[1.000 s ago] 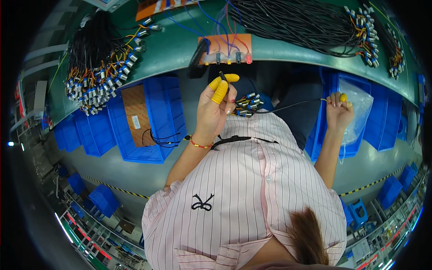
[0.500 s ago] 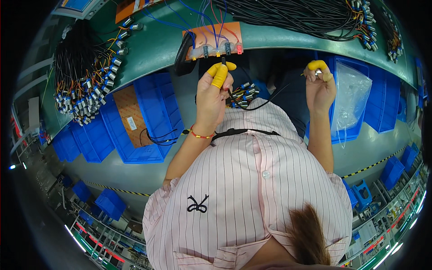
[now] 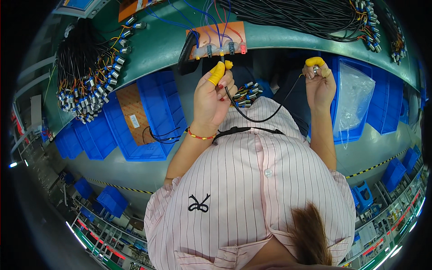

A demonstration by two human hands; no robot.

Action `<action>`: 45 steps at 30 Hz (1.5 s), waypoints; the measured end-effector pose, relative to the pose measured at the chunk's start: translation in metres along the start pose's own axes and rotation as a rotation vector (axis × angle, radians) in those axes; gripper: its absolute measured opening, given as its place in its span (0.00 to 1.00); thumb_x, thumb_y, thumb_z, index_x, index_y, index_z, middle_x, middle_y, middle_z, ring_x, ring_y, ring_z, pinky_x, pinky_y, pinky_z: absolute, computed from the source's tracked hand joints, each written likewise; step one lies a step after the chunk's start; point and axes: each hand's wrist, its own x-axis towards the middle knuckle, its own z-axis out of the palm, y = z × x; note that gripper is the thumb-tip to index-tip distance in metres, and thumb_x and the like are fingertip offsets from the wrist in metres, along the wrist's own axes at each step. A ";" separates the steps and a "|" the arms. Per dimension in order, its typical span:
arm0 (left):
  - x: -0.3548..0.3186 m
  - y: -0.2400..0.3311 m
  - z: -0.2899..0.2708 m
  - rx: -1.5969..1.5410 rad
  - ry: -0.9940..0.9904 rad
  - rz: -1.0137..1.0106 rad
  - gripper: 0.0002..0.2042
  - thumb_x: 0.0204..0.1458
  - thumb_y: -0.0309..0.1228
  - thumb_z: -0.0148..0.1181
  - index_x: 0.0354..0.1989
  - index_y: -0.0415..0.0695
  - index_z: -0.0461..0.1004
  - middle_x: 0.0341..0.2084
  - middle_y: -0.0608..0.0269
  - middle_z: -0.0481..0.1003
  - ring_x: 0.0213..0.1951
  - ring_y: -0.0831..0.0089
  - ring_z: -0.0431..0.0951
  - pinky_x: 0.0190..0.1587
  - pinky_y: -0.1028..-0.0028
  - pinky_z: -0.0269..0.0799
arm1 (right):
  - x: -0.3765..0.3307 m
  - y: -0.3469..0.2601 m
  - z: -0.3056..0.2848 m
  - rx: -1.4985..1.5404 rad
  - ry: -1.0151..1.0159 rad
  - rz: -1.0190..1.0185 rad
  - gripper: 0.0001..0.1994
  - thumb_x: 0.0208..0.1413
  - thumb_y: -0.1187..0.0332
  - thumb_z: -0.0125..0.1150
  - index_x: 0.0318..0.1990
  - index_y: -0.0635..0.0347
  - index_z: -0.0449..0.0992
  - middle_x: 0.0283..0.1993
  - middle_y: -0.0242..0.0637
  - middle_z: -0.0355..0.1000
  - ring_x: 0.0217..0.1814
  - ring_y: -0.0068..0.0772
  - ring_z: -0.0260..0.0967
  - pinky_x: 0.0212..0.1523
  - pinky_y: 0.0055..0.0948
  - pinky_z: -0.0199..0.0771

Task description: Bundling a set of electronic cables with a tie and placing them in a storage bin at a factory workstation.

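At the upper left of the frame I see a bundle of black cables with metal connectors [image 3: 85, 85] lying on the green bench [image 3: 157, 45], and a larger heap of black cables [image 3: 310, 15] across the top right. Below the bench edge, blue bins [image 3: 153, 117] hold a brown card [image 3: 132, 110], and a clear plastic bag [image 3: 355, 96] hangs in the right bin.

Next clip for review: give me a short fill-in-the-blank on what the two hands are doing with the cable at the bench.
1. The finger cots on the left hand are coloured ____.
2. The left hand pinches a thin ____ cable below the orange test board.
3. The right hand holds a small metal connector in front of a ____ plastic bin.
4. The bracelet sits on the ____ wrist.

Missing words: yellow; black; blue; left
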 end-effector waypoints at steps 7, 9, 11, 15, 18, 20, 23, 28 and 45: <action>0.002 0.003 0.007 0.061 0.045 0.010 0.10 0.65 0.28 0.41 0.44 0.34 0.67 0.21 0.70 0.61 0.18 0.86 0.52 0.21 0.83 0.50 | -0.001 0.000 0.004 0.016 0.020 -0.001 0.13 0.58 0.67 0.42 0.36 0.67 0.71 0.28 0.37 0.64 0.31 0.26 0.56 0.41 0.25 0.58; 0.004 0.005 0.003 0.058 0.032 0.013 0.10 0.65 0.28 0.41 0.44 0.34 0.68 0.20 0.70 0.61 0.18 0.86 0.52 0.21 0.83 0.50 | -0.002 -0.002 0.008 0.022 0.020 -0.008 0.12 0.58 0.68 0.42 0.36 0.67 0.71 0.27 0.37 0.64 0.31 0.26 0.56 0.41 0.25 0.58; 0.008 0.002 -0.002 0.107 0.014 0.061 0.11 0.64 0.28 0.43 0.45 0.34 0.69 0.20 0.70 0.62 0.18 0.87 0.52 0.22 0.84 0.49 | -0.002 -0.004 0.009 0.028 0.032 -0.029 0.11 0.58 0.68 0.42 0.35 0.66 0.70 0.27 0.37 0.64 0.31 0.26 0.56 0.41 0.25 0.59; 0.015 0.010 -0.016 0.152 -0.116 0.000 0.13 0.64 0.31 0.44 0.46 0.34 0.71 0.21 0.68 0.66 0.17 0.87 0.54 0.22 0.85 0.52 | -0.001 0.001 -0.002 0.047 0.052 -0.042 0.10 0.58 0.68 0.43 0.32 0.64 0.69 0.27 0.36 0.63 0.30 0.25 0.56 0.40 0.26 0.60; 0.014 0.023 -0.007 0.347 -0.058 -0.045 0.15 0.65 0.35 0.45 0.45 0.34 0.71 0.22 0.66 0.69 0.16 0.88 0.56 0.21 0.86 0.55 | -0.003 -0.001 -0.009 0.028 0.018 -0.068 0.09 0.58 0.68 0.44 0.30 0.62 0.68 0.27 0.34 0.62 0.29 0.24 0.56 0.38 0.25 0.60; 0.016 0.024 -0.003 0.516 -0.011 -0.025 0.20 0.67 0.40 0.41 0.47 0.33 0.71 0.22 0.66 0.69 0.14 0.88 0.57 0.21 0.86 0.58 | -0.007 -0.005 -0.013 0.013 0.039 -0.095 0.09 0.58 0.68 0.45 0.30 0.62 0.68 0.26 0.32 0.61 0.28 0.23 0.55 0.37 0.25 0.59; 0.018 0.024 0.005 0.552 0.051 -0.042 0.17 0.66 0.40 0.44 0.41 0.36 0.71 0.18 0.69 0.65 0.14 0.88 0.56 0.20 0.86 0.56 | -0.014 -0.018 -0.014 0.021 0.116 -0.133 0.10 0.59 0.67 0.46 0.34 0.66 0.70 0.27 0.33 0.61 0.29 0.23 0.55 0.39 0.25 0.60; 0.018 0.005 0.003 0.434 0.084 0.085 0.13 0.66 0.37 0.45 0.37 0.40 0.72 0.15 0.72 0.62 0.14 0.86 0.51 0.20 0.82 0.47 | -0.016 -0.030 -0.010 0.025 0.263 -0.165 0.09 0.58 0.67 0.48 0.28 0.62 0.67 0.27 0.33 0.61 0.28 0.25 0.52 0.41 0.26 0.57; -0.002 0.015 0.058 0.697 -0.166 0.252 0.17 0.66 0.36 0.44 0.48 0.34 0.71 0.24 0.58 0.74 0.19 0.81 0.67 0.25 0.82 0.68 | 0.022 -0.134 -0.071 0.192 -0.031 -0.405 0.13 0.47 0.68 0.51 0.36 0.69 0.72 0.22 0.31 0.53 0.28 0.26 0.49 0.36 0.27 0.50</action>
